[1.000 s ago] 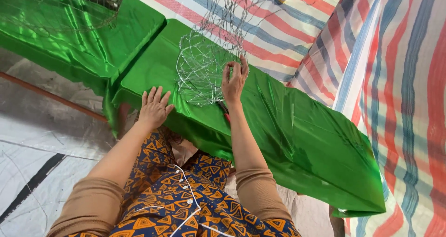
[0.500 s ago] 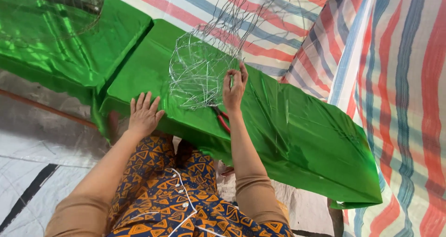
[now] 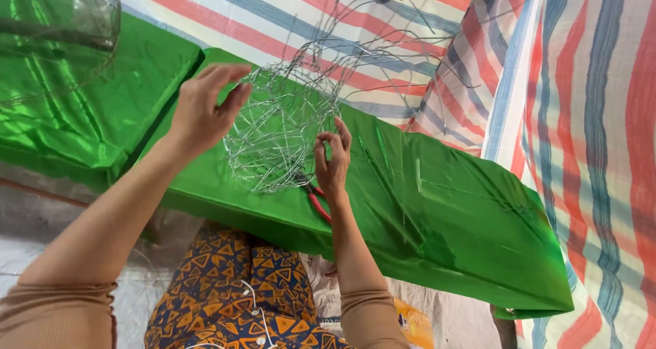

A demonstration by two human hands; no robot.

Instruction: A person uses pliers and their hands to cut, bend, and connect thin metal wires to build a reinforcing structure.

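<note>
Since half a second ago your left hand (image 3: 205, 106) has lifted off the green table (image 3: 437, 212) to the wire mesh basket (image 3: 283, 127), fingers open against its left rim; your right hand (image 3: 333, 159) pinches the right edge; the basket sits upper centre, tilted, loose wires trailing toward upper right; red-handled pliers (image 3: 316, 200) lie beneath.

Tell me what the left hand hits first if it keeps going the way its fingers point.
Most likely the wire mesh: the left hand has its fingers aimed right at its upper edge, nearly touching. Depth is unclear, so it may already be in contact.
</note>
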